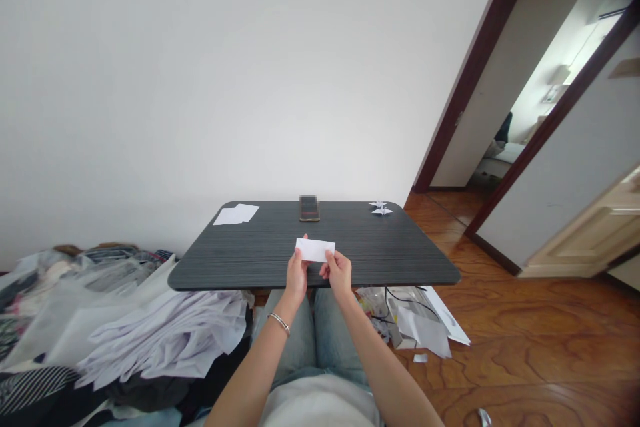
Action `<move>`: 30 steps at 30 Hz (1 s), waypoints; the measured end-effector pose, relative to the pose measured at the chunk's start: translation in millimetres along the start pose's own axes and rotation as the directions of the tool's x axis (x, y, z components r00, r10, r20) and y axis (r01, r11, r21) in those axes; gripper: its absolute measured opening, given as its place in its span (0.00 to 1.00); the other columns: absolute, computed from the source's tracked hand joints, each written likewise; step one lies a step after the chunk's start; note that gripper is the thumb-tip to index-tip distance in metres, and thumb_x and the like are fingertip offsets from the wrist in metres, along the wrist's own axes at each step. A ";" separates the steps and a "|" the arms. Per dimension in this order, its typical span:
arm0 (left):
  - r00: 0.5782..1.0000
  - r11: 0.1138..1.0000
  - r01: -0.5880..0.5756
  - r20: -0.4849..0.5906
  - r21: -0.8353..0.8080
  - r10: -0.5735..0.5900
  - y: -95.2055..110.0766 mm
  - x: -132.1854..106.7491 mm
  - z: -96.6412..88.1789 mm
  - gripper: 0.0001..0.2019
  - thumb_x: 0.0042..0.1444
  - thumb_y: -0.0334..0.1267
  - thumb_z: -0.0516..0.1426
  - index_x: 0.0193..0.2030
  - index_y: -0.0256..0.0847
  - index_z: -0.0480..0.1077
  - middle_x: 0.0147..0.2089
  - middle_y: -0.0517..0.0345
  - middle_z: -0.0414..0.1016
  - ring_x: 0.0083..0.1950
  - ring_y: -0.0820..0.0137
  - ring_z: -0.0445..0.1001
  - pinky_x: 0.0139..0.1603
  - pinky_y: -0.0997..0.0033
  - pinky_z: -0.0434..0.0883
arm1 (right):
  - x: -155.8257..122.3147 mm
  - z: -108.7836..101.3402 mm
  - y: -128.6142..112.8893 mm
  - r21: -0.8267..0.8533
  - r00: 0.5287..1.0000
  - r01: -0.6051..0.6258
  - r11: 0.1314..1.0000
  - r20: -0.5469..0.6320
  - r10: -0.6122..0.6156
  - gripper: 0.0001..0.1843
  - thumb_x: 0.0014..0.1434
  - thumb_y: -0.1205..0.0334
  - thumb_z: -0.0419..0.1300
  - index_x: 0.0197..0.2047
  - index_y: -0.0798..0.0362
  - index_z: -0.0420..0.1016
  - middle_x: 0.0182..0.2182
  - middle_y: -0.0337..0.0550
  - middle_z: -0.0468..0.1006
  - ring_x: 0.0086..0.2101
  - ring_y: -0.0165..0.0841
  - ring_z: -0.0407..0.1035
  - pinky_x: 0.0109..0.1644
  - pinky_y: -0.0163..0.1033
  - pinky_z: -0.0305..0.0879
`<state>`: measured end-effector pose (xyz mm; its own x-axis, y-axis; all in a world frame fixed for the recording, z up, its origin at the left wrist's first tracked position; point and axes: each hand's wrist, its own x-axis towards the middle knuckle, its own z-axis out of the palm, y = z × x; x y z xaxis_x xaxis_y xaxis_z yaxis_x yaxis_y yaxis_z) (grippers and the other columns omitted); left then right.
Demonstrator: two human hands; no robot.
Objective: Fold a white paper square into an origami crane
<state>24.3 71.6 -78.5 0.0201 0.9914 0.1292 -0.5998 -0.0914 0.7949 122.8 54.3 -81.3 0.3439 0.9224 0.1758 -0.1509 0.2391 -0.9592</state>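
Small white rectangular paper strip (pixel 315 249), held level in the air above the near half of a dark grey wood-grain tabletop (pixel 400 267). The left hand (pixel 297 273), a silver bangle (pixel 279 323) at its wrist, pinches the strip's left end between thumb and fingers; the right hand (pixel 339 272) closes on its right end in the same way. No fold is visible in the strip at this stage. Toward the far edge of the table lie two loose white paper sheets (pixel 236 214), a dark smartphone (pixel 309 209), partly blurred, and two small white origami cranes (pixel 381 208). Beyond the near edge, a heap of mixed clothing (pixel 150 340) lies at left, and crumpled white paper (pixel 423 330) rests on the wooden floor (pixel 525 353) at right.
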 end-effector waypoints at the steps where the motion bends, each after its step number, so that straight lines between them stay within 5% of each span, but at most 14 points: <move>1: 1.000 1.000 -0.007 -0.029 0.006 0.007 2.8 1.1 -2.9 0.32 0.53 0.55 0.52 0.60 0.37 0.60 0.51 0.45 0.73 0.47 0.65 0.73 0.42 0.70 0.68 | 1.0 -1.8 0.3 0.004 1.000 0.003 1.000 -0.016 -0.003 0.24 0.49 0.40 0.55 0.23 0.55 0.67 0.08 0.34 0.67 0.09 0.25 0.55 0.12 0.29 0.52; 4: 0.991 0.998 -0.017 -0.128 0.064 0.025 13.9 4.9 -14.2 0.31 0.55 0.57 0.47 0.61 0.41 0.58 0.52 0.45 0.72 0.48 0.67 0.72 0.41 0.73 0.67 | 4.4 -8.2 1.7 0.020 0.997 0.014 1.000 -0.079 -0.013 0.24 0.52 0.40 0.53 0.22 0.54 0.64 0.08 0.34 0.66 0.08 0.24 0.55 0.12 0.29 0.52; 9: 0.999 0.960 -0.024 -0.022 0.277 0.031 21.3 4.5 -18.3 0.26 0.52 0.56 0.52 0.48 0.38 0.72 0.47 0.47 0.76 0.46 0.65 0.73 0.40 0.72 0.67 | 4.8 -10.4 2.2 0.021 0.999 0.016 1.000 -0.035 -0.015 0.22 0.52 0.43 0.55 0.24 0.55 0.66 0.08 0.33 0.66 0.09 0.23 0.55 0.12 0.28 0.52; 14: 0.998 0.929 0.005 0.051 0.371 -0.026 13.8 1.5 -6.9 0.17 0.38 0.42 0.66 0.33 0.31 0.76 0.34 0.47 0.80 0.37 0.61 0.75 0.40 0.66 0.68 | 3.4 -8.1 0.3 0.019 0.998 -0.003 1.000 0.059 0.002 0.21 0.52 0.44 0.56 0.26 0.56 0.68 0.08 0.33 0.66 0.10 0.23 0.56 0.13 0.28 0.53; 21: 1.000 0.899 -0.027 0.006 0.437 0.027 8.8 4.0 -9.8 0.16 0.43 0.42 0.63 0.34 0.31 0.75 0.37 0.47 0.79 0.37 0.62 0.75 0.42 0.66 0.68 | 7.3 -8.9 -0.6 -0.007 0.982 -0.050 0.999 0.180 0.051 0.17 0.45 0.50 0.65 0.24 0.57 0.70 0.13 0.37 0.72 0.13 0.26 0.62 0.16 0.30 0.58; 30: 0.996 0.815 -0.072 0.088 0.575 0.026 10.2 4.8 -19.6 0.14 0.44 0.43 0.62 0.31 0.31 0.76 0.34 0.48 0.80 0.36 0.62 0.75 0.39 0.68 0.67 | 11.2 -10.7 0.7 -0.049 0.959 -0.105 0.993 0.258 0.114 0.15 0.42 0.53 0.66 0.22 0.58 0.73 0.15 0.41 0.75 0.14 0.29 0.66 0.18 0.32 0.63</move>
<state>2.6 77.2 -81.5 0.0750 0.9767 0.2012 -0.0305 -0.1995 0.9794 136.5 61.5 -82.5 0.0732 0.9905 0.1166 -0.1408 0.1260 -0.9820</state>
